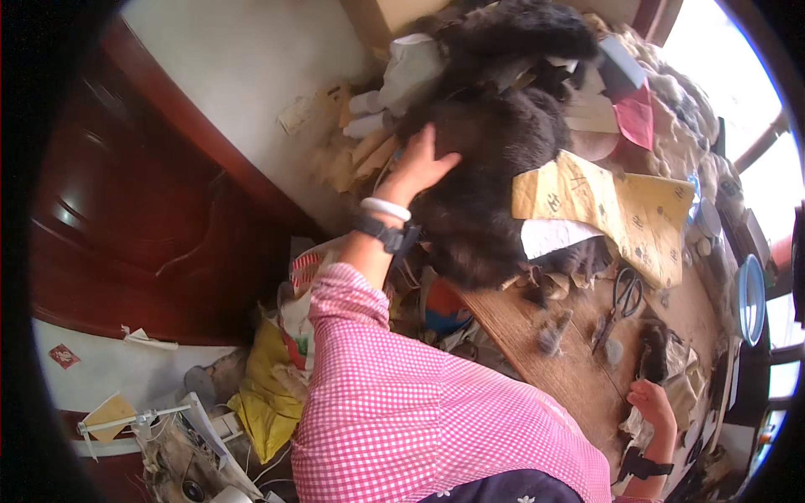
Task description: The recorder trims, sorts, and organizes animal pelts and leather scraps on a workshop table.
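Note:
My left hand (423, 163) rests with fingers apart on a pile of dark brown fur (490, 147). A yellow printed paper pattern (629, 222) and a white paper piece (549, 237) lie over the fur's right part. Below them, black-handled scissors (625, 298) lie on the wooden table (541, 344) beside tufts of grey fur (553, 331). My right hand (650, 401) is curled closed at the lower right, beside crumpled beige scraps (681, 377); what it holds, if anything, is hidden.
Light fur (671, 101), a pink piece (634, 117) and more dark fur cover the far end of the table. A blue basin (748, 298) stands at the right near windows. A red-brown door (134, 201) is at left, with a yellow bag (264, 398) and a metal-framed object (193, 419) below.

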The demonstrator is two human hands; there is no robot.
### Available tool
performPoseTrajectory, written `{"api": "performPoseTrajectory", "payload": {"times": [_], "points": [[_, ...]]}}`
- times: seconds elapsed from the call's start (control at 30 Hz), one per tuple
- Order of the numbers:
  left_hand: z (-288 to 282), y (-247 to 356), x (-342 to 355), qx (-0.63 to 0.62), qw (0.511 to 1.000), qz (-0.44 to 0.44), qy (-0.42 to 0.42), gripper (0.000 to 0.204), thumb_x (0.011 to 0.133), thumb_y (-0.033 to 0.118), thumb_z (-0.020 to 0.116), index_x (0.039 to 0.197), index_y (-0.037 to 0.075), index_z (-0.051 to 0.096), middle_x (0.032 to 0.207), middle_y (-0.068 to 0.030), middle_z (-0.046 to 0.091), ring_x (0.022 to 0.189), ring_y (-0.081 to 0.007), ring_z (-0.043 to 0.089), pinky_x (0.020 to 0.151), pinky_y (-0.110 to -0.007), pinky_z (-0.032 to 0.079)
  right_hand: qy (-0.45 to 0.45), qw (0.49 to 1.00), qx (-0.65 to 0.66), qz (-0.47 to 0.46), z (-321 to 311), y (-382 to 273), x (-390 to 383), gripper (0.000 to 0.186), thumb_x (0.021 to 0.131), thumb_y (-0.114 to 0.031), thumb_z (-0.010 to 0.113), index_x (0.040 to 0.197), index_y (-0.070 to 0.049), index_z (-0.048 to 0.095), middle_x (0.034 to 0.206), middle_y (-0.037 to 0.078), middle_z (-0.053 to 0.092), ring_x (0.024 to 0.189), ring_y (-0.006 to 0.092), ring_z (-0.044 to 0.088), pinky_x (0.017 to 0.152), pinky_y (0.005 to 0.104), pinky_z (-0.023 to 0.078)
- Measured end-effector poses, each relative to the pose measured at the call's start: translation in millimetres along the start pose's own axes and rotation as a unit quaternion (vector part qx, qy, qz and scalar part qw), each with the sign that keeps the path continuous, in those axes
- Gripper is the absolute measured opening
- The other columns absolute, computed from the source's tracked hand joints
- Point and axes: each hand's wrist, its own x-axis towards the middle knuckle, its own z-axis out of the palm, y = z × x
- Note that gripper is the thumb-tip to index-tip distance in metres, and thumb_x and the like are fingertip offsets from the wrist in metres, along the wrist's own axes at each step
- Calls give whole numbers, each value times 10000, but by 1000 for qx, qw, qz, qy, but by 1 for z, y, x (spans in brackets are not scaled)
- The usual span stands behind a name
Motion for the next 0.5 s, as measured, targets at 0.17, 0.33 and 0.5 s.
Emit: {"api": "performPoseTrajectory", "payload": {"times": [0.17, 0.33, 0.5], "points": [[16, 11, -12, -23, 997, -62, 27, 794, 828, 354, 696, 1408, -24, 308, 1273, -326, 459, 1145, -503, 486, 995, -469, 420, 96, 974, -106, -173, 4, -41, 40, 235, 770, -89, 674, 970, 23, 622, 906, 157, 643, 888, 308, 644, 759, 359, 499], [-5, -44, -6, 181, 957, 45, 225, 577, 850, 319, 678, 1289, 2, 479, 1175, -264, 541, 1107, -446, 514, 922, -475, 445, 35, 971, -181, -152, 5, -59, 63, 189, 786, -84, 635, 942, 17, 606, 904, 178, 641, 881, 318, 641, 780, 363, 505], [30, -168, -2, 257, 941, -58, 214, 463, 913, 350, 558, 1304, 105, 506, 1175, -226, 552, 1103, -424, 512, 901, -497, 435, 80, 947, -232, -206, 29, -26, 87, 150, 765, -104, 602, 840, 18, 557, 929, 202, 609, 992, 394, 571, 798, 441, 480]]}}
